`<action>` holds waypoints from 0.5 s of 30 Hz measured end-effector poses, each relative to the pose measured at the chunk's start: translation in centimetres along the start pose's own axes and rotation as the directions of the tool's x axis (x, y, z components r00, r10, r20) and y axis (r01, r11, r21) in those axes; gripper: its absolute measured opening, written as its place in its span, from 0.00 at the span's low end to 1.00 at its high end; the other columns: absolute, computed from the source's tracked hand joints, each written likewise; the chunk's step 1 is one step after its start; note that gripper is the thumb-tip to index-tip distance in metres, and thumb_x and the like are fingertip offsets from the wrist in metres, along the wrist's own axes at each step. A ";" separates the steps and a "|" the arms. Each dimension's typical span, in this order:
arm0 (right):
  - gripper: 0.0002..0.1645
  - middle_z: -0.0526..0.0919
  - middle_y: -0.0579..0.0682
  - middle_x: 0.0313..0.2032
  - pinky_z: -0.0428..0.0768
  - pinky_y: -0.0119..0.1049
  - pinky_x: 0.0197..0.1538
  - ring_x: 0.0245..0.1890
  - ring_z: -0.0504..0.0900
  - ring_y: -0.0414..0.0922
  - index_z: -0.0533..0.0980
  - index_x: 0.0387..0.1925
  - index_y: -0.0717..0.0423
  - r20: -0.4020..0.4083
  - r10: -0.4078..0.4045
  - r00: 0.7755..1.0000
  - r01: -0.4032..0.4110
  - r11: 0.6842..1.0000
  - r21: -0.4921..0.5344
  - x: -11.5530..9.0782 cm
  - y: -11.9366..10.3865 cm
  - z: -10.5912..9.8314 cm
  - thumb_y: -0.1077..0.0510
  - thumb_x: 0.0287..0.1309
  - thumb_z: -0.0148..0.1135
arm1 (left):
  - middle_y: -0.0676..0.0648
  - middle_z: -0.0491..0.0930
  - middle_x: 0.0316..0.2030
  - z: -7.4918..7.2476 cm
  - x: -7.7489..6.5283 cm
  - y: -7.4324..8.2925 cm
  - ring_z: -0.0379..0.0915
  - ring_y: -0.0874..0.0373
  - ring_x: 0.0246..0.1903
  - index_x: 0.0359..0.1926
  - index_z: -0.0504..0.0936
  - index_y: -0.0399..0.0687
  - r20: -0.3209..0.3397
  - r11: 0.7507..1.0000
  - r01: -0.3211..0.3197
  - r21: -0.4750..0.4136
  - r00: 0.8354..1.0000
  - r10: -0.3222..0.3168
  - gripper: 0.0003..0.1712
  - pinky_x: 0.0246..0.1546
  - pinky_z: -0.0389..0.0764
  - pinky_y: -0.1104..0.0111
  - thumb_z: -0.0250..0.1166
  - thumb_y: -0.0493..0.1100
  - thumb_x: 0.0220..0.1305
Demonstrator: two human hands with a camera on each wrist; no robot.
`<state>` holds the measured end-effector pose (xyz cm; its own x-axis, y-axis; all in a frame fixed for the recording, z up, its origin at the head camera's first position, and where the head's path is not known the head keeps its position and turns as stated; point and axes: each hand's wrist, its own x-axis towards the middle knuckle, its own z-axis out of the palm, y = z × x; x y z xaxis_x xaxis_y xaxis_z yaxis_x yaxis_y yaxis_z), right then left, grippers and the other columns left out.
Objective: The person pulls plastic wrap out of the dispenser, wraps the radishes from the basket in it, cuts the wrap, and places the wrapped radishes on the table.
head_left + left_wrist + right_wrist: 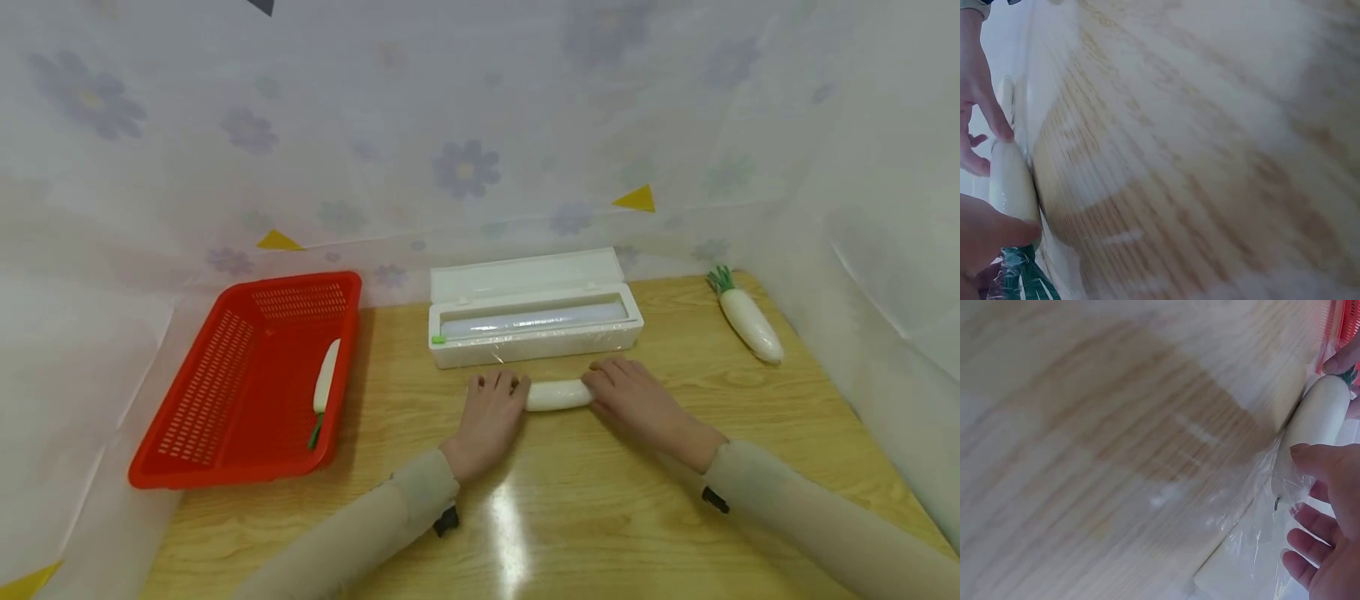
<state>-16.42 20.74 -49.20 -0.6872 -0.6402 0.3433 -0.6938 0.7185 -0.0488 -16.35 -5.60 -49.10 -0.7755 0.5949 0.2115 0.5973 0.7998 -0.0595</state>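
Observation:
A white radish (558,396) lies crosswise on the table in front of a white cling film box (536,337). My left hand (491,417) holds its leafy end, the thumb pressed on the white skin just above the green leaves (1022,275). At the tapered tail end, my right hand (645,408) grips the radish between the thumb on top and curled fingers beneath. Clear cling film (1254,531) spreads wrinkled around that end in the right wrist view. Film also covers the leaves in the left wrist view. The box lid stands up, showing the film roll (536,320) inside.
A red plastic basket (225,475) stands at the left, with a slim white radish (325,379) with a green top inside it. Another leafy white radish (750,323), glossy, lies at the far right. White flowered sheeting (465,100) walls the table's back and sides.

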 end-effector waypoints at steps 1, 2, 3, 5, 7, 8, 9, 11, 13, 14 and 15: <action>0.23 0.76 0.54 0.45 0.69 0.49 0.50 0.48 0.71 0.52 0.74 0.50 0.59 0.005 0.004 1.000 -0.004 1.000 0.004 0.1 0.1 0.1 0.56 0.53 0.66 | 0.47 0.73 0.47 0.0 0.0 -0.1 0.65 0.51 0.49 0.58 0.72 0.48 -0.002 1.000 0.003 -0.004 1.000 -0.003 0.20 0.44 0.63 0.56 0.56 0.39 0.66; 0.22 0.76 0.54 0.44 0.68 0.48 0.50 0.48 0.71 0.51 0.75 0.50 0.59 0.008 0.007 1.000 -0.007 1.000 0.007 0.1 0.1 0.1 0.56 0.54 0.66 | 0.48 0.73 0.45 0.1 0.1 -0.1 0.66 0.52 0.48 0.59 0.71 0.48 0.000 1.000 0.008 -0.012 1.000 -0.008 0.20 0.45 0.63 0.56 0.54 0.37 0.66; 0.22 0.76 0.53 0.42 0.68 0.48 0.50 0.47 0.70 0.51 0.75 0.50 0.59 0.010 0.008 1.000 -0.008 1.000 0.006 0.2 0.2 0.2 0.56 0.54 0.66 | 0.48 0.74 0.44 0.1 0.1 -0.2 0.66 0.52 0.48 0.58 0.71 0.48 -0.002 1.000 0.015 -0.023 1.000 -0.015 0.20 0.45 0.63 0.56 0.53 0.36 0.66; 0.23 0.77 0.52 0.41 0.68 0.48 0.50 0.46 0.71 0.51 0.75 0.50 0.60 0.005 0.002 1.000 -0.002 1.000 0.002 0.3 0.3 0.3 0.56 0.53 0.66 | 0.49 0.76 0.42 0.1 0.3 -0.3 0.68 0.52 0.47 0.57 0.70 0.49 -0.006 0.998 0.030 -0.052 1.000 -0.030 0.18 0.46 0.63 0.56 0.53 0.37 0.66; 0.23 0.78 0.52 0.40 0.68 0.48 0.50 0.45 0.72 0.51 0.75 0.50 0.60 -0.004 0.003 1.000 -0.003 1.000 -0.004 0.4 0.4 0.2 0.55 0.53 0.67 | 0.50 0.78 0.41 0.0 0.5 -0.5 0.69 0.52 0.46 0.53 0.71 0.50 -0.009 0.997 0.042 -0.072 0.999 -0.043 0.14 0.47 0.64 0.56 0.55 0.40 0.66; 0.22 0.79 0.51 0.39 0.68 0.48 0.49 0.44 0.73 0.51 0.74 0.49 0.59 -0.010 0.005 1.000 -0.005 1.000 -0.004 0.5 0.6 0.3 0.56 0.53 0.67 | 0.51 0.79 0.41 0.0 0.6 -0.6 0.69 0.53 0.46 0.51 0.70 0.51 -0.006 0.996 0.047 -0.075 0.999 -0.047 0.13 0.48 0.64 0.56 0.56 0.42 0.66; 0.21 0.79 0.51 0.38 0.68 0.48 0.49 0.44 0.73 0.51 0.75 0.47 0.58 -0.018 0.006 1.000 -0.006 1.000 0.000 0.5 0.7 0.3 0.56 0.52 0.67 | 0.51 0.80 0.41 0.0 0.7 -0.7 0.69 0.53 0.46 0.50 0.70 0.51 -0.003 0.996 0.049 -0.071 0.999 -0.049 0.13 0.48 0.64 0.56 0.58 0.44 0.66; 0.19 0.81 0.50 0.36 0.68 0.47 0.47 0.43 0.73 0.51 0.75 0.44 0.57 -0.037 0.004 0.999 -0.004 1.000 0.002 0.6 1.0 0.4 0.56 0.51 0.68 | 0.52 0.81 0.42 -0.1 0.8 -1.0 0.69 0.53 0.46 0.48 0.72 0.53 0.004 0.997 0.050 -0.066 0.999 -0.050 0.13 0.48 0.63 0.56 0.61 0.47 0.64; 0.17 0.81 0.49 0.36 0.67 0.47 0.46 0.43 0.73 0.51 0.76 0.41 0.55 -0.055 0.000 0.998 0.001 1.000 0.015 0.7 1.3 0.5 0.56 0.50 0.69 | 0.52 0.80 0.44 0.0 1.0 -1.2 0.68 0.54 0.48 0.48 0.73 0.54 0.002 0.997 0.050 -0.063 0.999 -0.050 0.14 0.49 0.63 0.56 0.62 0.49 0.62; 0.16 0.81 0.50 0.36 0.68 0.47 0.46 0.43 0.73 0.52 0.77 0.41 0.56 -0.066 -0.003 0.998 0.005 1.000 0.021 0.7 1.4 0.5 0.56 0.50 0.69 | 0.53 0.79 0.45 0.0 1.0 -1.4 0.67 0.53 0.49 0.49 0.73 0.54 0.000 0.997 0.048 -0.061 0.999 -0.048 0.15 0.49 0.62 0.56 0.63 0.50 0.62; 0.16 0.80 0.51 0.37 0.68 0.47 0.46 0.44 0.72 0.52 0.78 0.41 0.56 -0.075 -0.006 0.997 0.007 1.000 0.022 0.8 1.5 0.4 0.56 0.49 0.69 | 0.53 0.78 0.46 0.0 1.1 -1.5 0.67 0.53 0.49 0.49 0.74 0.55 -0.005 0.997 0.047 -0.059 0.999 -0.047 0.16 0.50 0.62 0.56 0.63 0.50 0.62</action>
<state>-18.06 21.18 -49.41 -0.6652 -0.6222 0.4128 -0.7035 0.7075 -0.0671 -18.06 -6.16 -48.80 -0.8018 0.5562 0.2188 0.5714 0.8206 0.0078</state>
